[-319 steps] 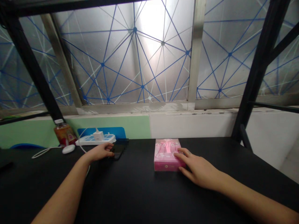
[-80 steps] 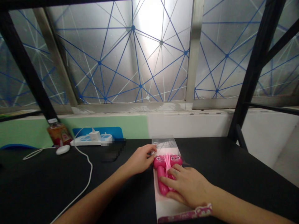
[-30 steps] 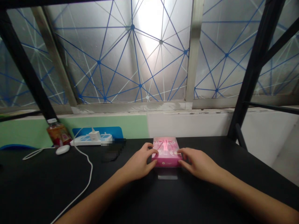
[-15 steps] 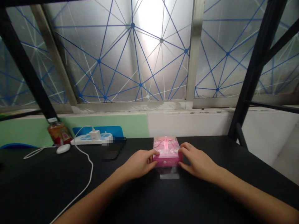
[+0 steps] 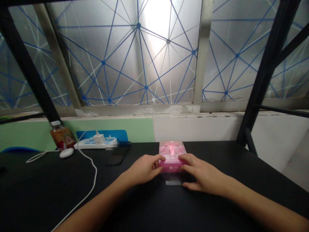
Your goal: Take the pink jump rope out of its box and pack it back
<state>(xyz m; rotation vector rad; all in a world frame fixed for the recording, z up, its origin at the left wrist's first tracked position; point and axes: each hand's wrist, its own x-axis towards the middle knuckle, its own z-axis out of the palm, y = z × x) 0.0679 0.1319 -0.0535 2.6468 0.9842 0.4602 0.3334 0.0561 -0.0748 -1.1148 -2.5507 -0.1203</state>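
Observation:
A pink transparent plastic box (image 5: 172, 157) with pink toys inside lies flat on the black table (image 5: 212, 206). My left hand (image 5: 145, 169) presses against its left side, fingertips reaching onto the top near the corner. My right hand (image 5: 202, 175) lies over the right side, with its fingers across the box's front right corner. A clear plastic flap (image 5: 173, 181) sticks out from under the box's near edge. The box's underside is hidden.
Left along the wall stand a juice bottle (image 5: 62, 139) and a white power strip (image 5: 95, 143) with a charger. A white cable (image 5: 91, 174) runs to a white oval object (image 5: 66, 152). A pixelated dark object (image 5: 114, 160) lies nearby. Black metal posts (image 5: 265, 77) frame the window.
My right hand has slid left and further over the box's top. The box and my left hand stay almost where they were, and the view has shifted slightly.

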